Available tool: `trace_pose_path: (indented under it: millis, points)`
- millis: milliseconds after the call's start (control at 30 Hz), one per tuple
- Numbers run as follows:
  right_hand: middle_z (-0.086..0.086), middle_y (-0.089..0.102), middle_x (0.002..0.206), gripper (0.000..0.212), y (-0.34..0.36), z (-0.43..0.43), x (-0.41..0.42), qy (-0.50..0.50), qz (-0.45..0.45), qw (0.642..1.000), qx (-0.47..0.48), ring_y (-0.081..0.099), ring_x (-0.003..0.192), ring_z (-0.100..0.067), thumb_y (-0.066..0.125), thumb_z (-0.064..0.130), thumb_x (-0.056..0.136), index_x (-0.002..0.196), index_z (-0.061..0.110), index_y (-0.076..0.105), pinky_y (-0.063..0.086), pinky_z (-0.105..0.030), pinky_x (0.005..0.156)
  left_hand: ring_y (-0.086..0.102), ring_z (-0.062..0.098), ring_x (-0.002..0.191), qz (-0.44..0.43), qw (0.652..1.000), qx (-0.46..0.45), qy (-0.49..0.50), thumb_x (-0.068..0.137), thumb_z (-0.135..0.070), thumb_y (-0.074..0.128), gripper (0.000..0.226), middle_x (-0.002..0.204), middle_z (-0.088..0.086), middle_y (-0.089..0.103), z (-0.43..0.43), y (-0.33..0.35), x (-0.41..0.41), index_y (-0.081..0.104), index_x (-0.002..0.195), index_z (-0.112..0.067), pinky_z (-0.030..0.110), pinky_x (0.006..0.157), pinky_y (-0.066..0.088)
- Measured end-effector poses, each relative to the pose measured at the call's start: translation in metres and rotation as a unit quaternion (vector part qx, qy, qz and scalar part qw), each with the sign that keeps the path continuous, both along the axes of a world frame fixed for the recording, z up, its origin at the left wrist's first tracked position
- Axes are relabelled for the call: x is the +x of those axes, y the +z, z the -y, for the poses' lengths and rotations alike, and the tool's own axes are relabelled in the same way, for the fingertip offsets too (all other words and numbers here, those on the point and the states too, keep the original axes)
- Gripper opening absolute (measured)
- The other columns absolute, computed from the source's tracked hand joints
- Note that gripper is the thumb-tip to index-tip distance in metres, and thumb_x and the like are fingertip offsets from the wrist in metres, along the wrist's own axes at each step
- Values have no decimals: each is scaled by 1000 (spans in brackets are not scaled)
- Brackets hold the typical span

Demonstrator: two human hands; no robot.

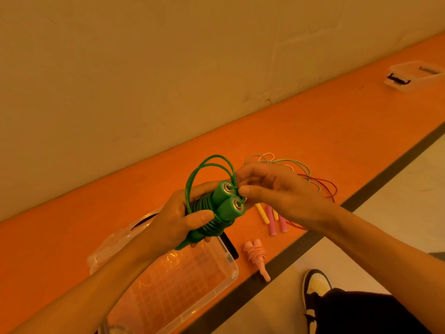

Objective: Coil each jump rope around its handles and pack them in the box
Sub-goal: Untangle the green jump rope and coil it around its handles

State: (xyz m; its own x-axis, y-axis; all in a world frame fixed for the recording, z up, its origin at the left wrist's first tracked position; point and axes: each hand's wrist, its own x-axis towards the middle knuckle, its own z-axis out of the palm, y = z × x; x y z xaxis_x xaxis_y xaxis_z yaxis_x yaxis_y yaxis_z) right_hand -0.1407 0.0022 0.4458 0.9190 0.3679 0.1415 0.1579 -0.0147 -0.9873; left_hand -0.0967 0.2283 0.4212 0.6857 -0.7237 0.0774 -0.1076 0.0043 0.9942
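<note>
**Green jump rope (218, 226) held over clear box (231, 273)**

Its two green handles (222, 192) sit side by side with cord coiled tight around them and a few loops arching free above. An orange floor (313, 121) runs along a beige wall (168, 68). The box lies open on it, with a coiled pink rope (257, 256) just beside it and loose ropes (301, 165) further off. The left hand (173, 220) grips the bundle in the air above the box. The right hand (272, 189) pinches the cord at the handle tops.
</note>
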Motion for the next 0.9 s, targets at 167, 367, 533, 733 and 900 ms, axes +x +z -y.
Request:
trace_pose_path:
  millis: [167, 367, 533, 733, 900]
  points:
    - [-12, 68, 93, 22, -10, -9, 3, -61, 82, 991, -81, 67, 76, -13, 46, 12, 101, 109, -3, 60, 54, -25, 67, 61, 18, 48, -10, 1000, -9, 12, 73, -49, 70, 48, 72, 11, 70, 0, 0, 4, 68, 119, -38, 21, 36, 43]
    - [-7, 59, 88, 28, -15, -14, 2, -40, 14, 999, -12, 53, 77, -16, 45, 22, 102, 101, -3, 58, 45, -31, 70, 62, 17, 48, 10, 1000, -2, 2, 72, -59, 74, 73, 72, 8, 70, 1, 0, 7, 58, 127, -15, 21, 36, 44]
    - [-23, 55, 93, 28, -16, -12, 5, -4, -16, 1000, 6, 51, 84, -40, 47, 30, 101, 99, 4, 59, 43, -52, 75, 66, 15, 51, 72, 997, 18, -7, 76, -66, 70, 70, 79, 0, 73, -1, 4, 9, 60, 128, -20, 23, 38, 47]
    - [-18, 60, 97, 17, -12, 7, 6, 43, -56, 994, -77, 57, 85, -23, 53, 20, 99, 105, 5, 60, 48, -38, 78, 65, 0, 58, 146, 988, 53, -8, 79, -46, 72, 57, 98, -16, 73, -4, 3, 9, 61, 132, -26, 14, 54, 50]
    - [-36, 54, 114, 24, -15, 9, 6, 70, -57, 996, -26, 51, 102, -58, 59, 29, 97, 105, 7, 58, 40, -70, 89, 59, 33, 45, 121, 992, 36, -19, 80, -57, 71, 57, 86, 11, 71, -2, -1, 7, 59, 133, -39, 23, 43, 48]
